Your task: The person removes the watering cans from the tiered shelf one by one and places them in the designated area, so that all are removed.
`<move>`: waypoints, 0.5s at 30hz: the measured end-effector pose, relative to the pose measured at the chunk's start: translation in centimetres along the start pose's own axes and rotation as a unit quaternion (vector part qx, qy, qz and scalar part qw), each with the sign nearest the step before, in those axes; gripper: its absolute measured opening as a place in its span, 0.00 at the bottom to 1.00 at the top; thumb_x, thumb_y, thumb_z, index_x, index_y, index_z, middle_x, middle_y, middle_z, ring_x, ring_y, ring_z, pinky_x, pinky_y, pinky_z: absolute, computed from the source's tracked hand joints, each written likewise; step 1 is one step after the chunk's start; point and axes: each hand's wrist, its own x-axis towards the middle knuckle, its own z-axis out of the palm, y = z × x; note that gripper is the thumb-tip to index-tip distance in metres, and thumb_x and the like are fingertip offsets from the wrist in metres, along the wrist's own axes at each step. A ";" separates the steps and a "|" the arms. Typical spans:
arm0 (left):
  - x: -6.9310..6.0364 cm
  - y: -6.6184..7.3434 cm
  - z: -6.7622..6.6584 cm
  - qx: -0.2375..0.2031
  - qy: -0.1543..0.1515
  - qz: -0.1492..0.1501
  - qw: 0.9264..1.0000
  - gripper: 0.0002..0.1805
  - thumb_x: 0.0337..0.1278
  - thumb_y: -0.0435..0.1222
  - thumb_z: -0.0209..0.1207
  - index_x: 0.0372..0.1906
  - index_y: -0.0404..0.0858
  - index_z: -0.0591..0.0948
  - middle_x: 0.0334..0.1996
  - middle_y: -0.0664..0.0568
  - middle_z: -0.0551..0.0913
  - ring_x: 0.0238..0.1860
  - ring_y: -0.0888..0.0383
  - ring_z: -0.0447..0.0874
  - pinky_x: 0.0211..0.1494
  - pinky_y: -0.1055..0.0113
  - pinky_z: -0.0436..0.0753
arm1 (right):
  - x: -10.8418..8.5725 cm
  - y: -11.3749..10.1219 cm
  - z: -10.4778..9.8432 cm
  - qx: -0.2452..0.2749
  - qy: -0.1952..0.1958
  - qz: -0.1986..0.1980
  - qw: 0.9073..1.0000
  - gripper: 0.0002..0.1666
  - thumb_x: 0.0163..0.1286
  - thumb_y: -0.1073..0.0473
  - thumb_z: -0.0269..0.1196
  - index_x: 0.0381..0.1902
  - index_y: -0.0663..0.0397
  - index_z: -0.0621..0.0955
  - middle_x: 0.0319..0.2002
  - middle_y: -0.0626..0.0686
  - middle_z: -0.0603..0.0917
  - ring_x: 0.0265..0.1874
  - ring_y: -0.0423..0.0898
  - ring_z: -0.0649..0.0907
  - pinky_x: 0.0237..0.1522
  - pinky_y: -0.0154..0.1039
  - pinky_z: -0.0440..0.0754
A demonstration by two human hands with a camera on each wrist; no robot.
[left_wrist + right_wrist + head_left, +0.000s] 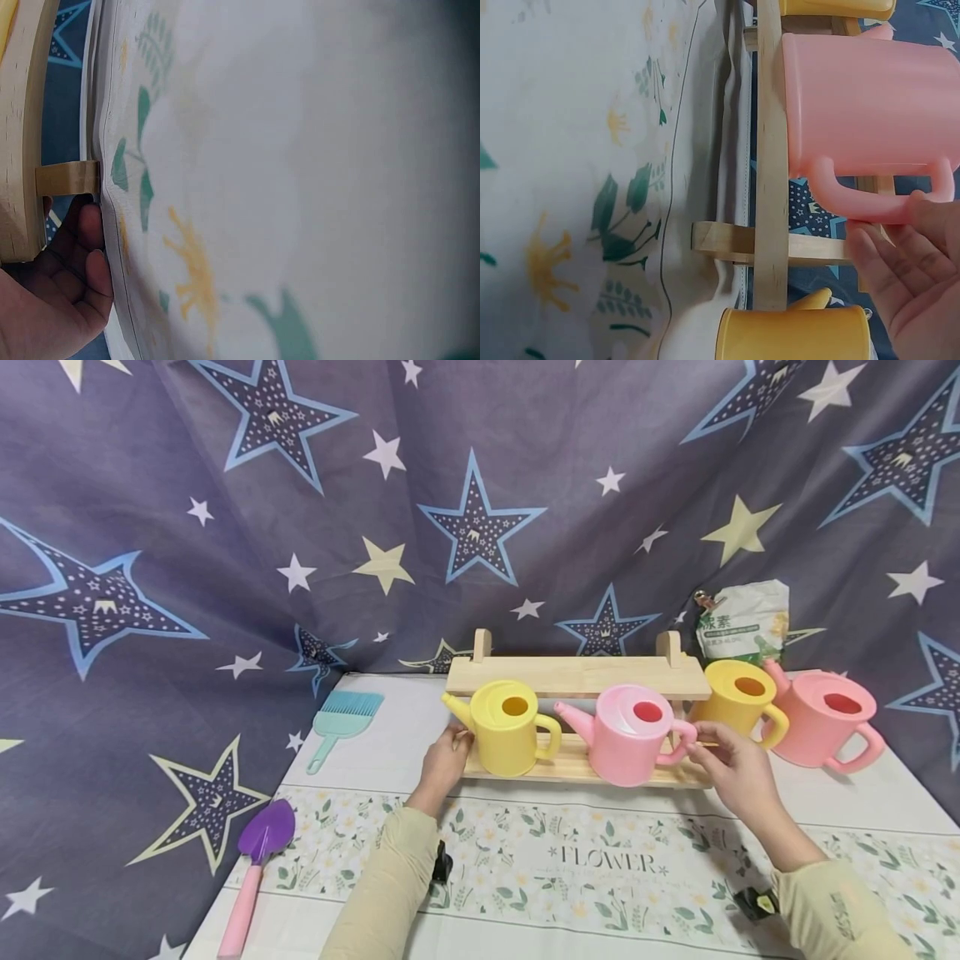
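Note:
A two-tier wooden shelf stands on the table. On its lower plank are a yellow watering can at left and a pink watering can at right, both with spouts to the left. My left hand grips the shelf's left end, its fingers curled beside the short wooden foot; part of that hand is hidden behind the plank. With thumb and fingers, my right hand pinches the pink can's handle, close to the shelf's right end.
Right of the shelf stand another yellow watering can and another pink one, with a white bag behind. At left lie a teal dustpan-like tool with a brush edge and a purple trowel. A star-patterned curtain backs the table.

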 end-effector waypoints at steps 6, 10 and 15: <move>-0.1 0.1 -0.1 0.002 0.001 -0.002 1.000 0.21 0.73 0.49 0.48 0.60 0.42 0.75 0.62 0.42 0.77 0.62 0.42 0.74 0.64 0.46 0.71 | -0.5 -0.2 -0.3 0.001 -0.019 -0.004 1.000 0.11 0.65 0.73 0.63 0.45 0.69 0.78 0.40 0.66 0.84 0.32 0.25 0.81 0.33 0.20 0.79; -0.1 0.2 -0.1 0.003 0.004 0.000 1.000 0.21 0.73 0.49 0.49 0.60 0.42 0.75 0.61 0.42 0.77 0.62 0.41 0.74 0.63 0.45 0.71 | -0.9 -0.4 -0.6 -0.019 -0.030 -0.014 0.999 0.09 0.67 0.71 0.63 0.44 0.65 0.77 0.40 0.63 0.84 0.36 0.23 0.78 0.34 0.19 0.78; 0.0 0.1 -0.1 0.002 0.005 0.001 1.000 0.20 0.73 0.49 0.49 0.59 0.43 0.76 0.61 0.43 0.77 0.62 0.42 0.74 0.64 0.46 0.71 | -1.4 -0.5 -0.8 -0.028 -0.034 -0.047 0.998 0.12 0.64 0.74 0.64 0.44 0.65 0.76 0.39 0.60 0.84 0.39 0.21 0.77 0.36 0.17 0.77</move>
